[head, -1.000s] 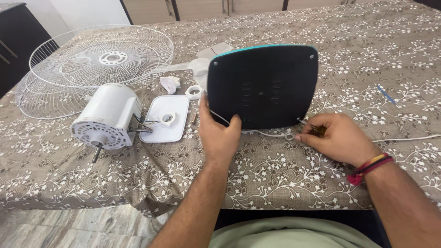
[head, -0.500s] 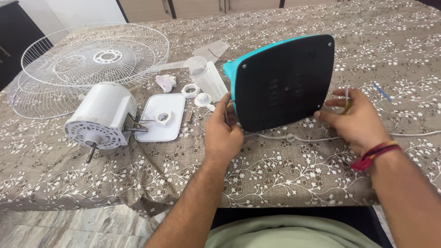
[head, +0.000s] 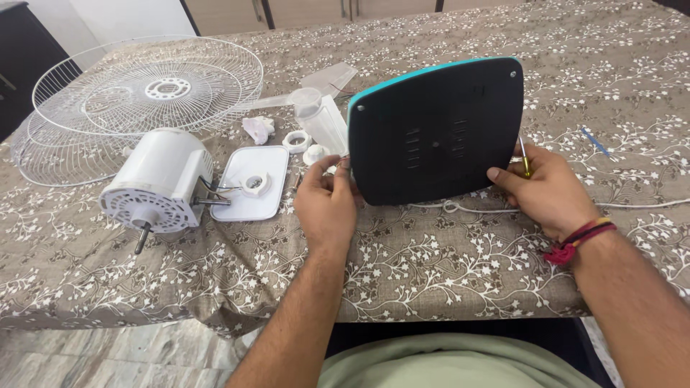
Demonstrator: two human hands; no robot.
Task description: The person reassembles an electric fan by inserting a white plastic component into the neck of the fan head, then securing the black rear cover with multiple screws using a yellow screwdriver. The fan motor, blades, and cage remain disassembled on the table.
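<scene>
turned flatter toward us now, the fan base (head: 435, 133) is gripped by left hand (head: 327, 201), while right hand (head: 543, 188) steadies it clutching a screwdriver (head: 524, 159).

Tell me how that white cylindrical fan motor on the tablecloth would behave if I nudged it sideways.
The white cylindrical fan motor lies on its rounded side, so a sideways nudge would probably start it rolling. Its wires run to the white rectangular plastic cover beside it and may drag that along. It is likely heavy for its size, and the patterned tablecloth could bunch under it.
</scene>
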